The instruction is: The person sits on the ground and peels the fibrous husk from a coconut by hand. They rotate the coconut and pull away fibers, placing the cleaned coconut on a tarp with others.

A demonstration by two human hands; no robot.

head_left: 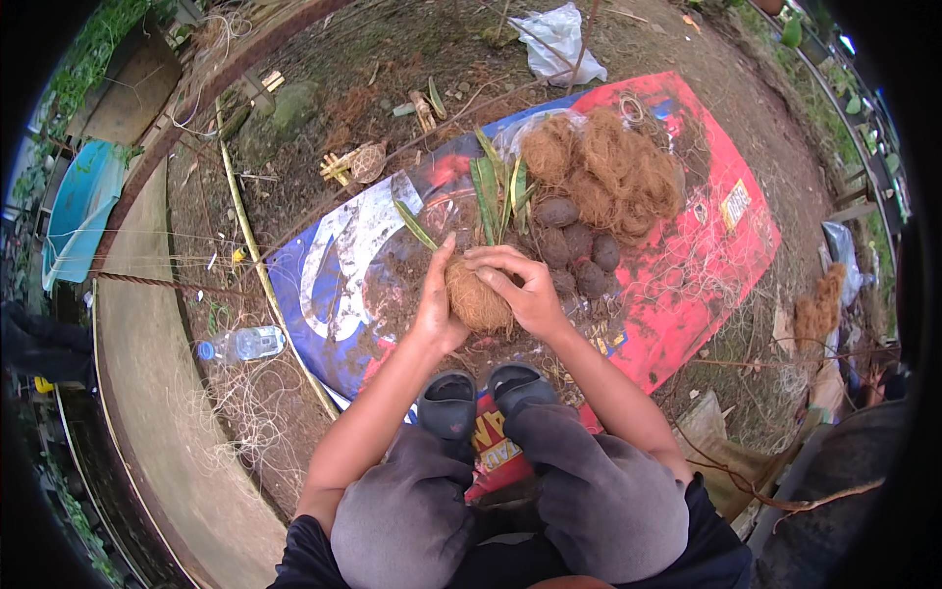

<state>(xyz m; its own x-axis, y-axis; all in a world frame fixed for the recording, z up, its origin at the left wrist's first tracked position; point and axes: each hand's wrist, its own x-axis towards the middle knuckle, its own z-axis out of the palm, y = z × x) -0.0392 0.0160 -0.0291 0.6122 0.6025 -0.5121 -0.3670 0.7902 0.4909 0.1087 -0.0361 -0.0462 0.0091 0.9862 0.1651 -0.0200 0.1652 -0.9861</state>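
Between my two hands is a ball wrapped in brown coconut fiber [480, 298], held above a soil-strewn printed banner. My left hand [439, 298] cups its left side with the thumb pointing up. My right hand [521, 283] presses on its upper right, fingers bent over the top. Green, yellow-edged snake plant leaves [487, 193] stand just beyond the ball; whether any are rooted in it I cannot tell. To the right lie several dark soil balls [557, 212]. Behind them is a heap of loose coconut fiber [618, 166].
The printed banner [695, 272] covers the ground, with tangled string [706, 258] on its right. A plastic bottle [243, 344] lies left, near more string [254, 420]. A string-bound ball [368, 162] and a white plastic bag [563, 44] lie beyond. A rusty bar [184, 121] crosses the upper left.
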